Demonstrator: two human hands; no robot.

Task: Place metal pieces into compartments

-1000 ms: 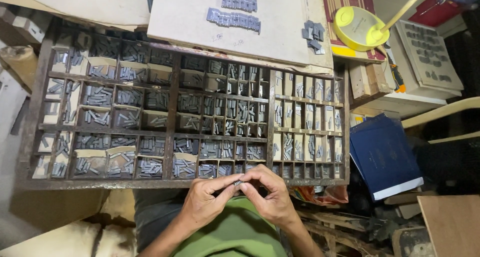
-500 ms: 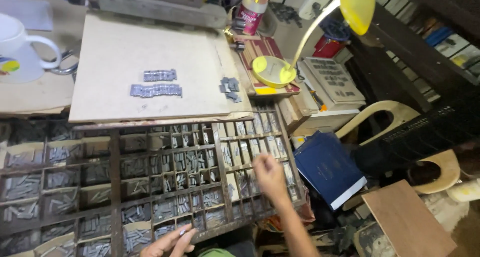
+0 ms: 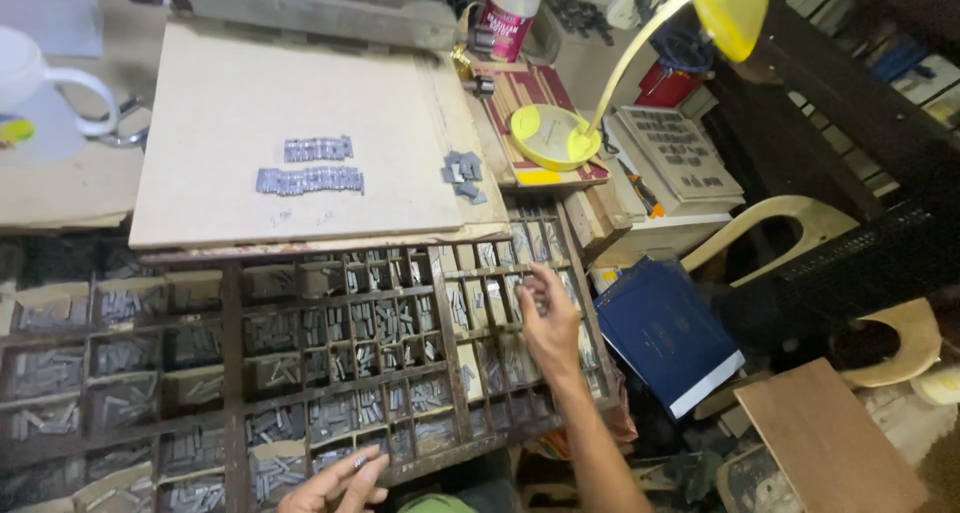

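A dark wooden type case [image 3: 232, 373] with many small compartments of grey metal type spreads in front of me. My right hand [image 3: 548, 321] reaches over the narrow compartments at the case's right side, fingers bent down toward the type. My left hand [image 3: 335, 485] stays low at the near edge of the case, fingers pinched on a small metal type piece [image 3: 356, 462]. Behind the case lies a pale board [image 3: 220, 103] with two short set lines of type [image 3: 310, 180] and a loose clump of type [image 3: 462, 176] at its right edge.
A yellow desk lamp [image 3: 548, 136] stands right of the board. A white mug [image 3: 30, 93] sits at far left. A blue book [image 3: 665, 333], a wooden panel [image 3: 830, 443] and a cream plastic chair [image 3: 790, 223] crowd the right side.
My hands, joined at the case's near edge a second ago, have parted. The right hand has gone up to the right-hand compartments, the left stays low. My view has swung right and up.
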